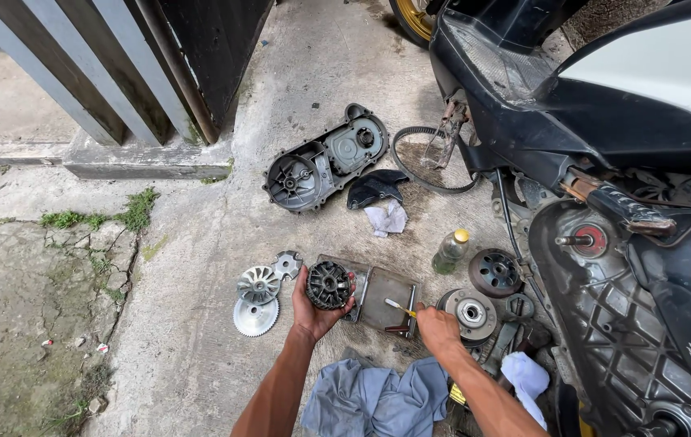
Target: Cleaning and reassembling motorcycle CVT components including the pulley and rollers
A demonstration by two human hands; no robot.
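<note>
Cupped from below, a round dark pulley part is held in the left hand, fingers curled around its rim, its ribbed face turned upward. It is kept over the near-left edge of a shallow metal tray. A small yellow-handled brush is pinched in the right hand, pointing left toward the part.

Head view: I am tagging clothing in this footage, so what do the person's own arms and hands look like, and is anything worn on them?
Both arms are bare from the bottom edge of the picture to the fingertips. No sleeve, glove, watch, bracelet or ring shows on the left hand or the right hand. Both forearms are slim. Dirt or marks on the hands are too small to tell.
</note>
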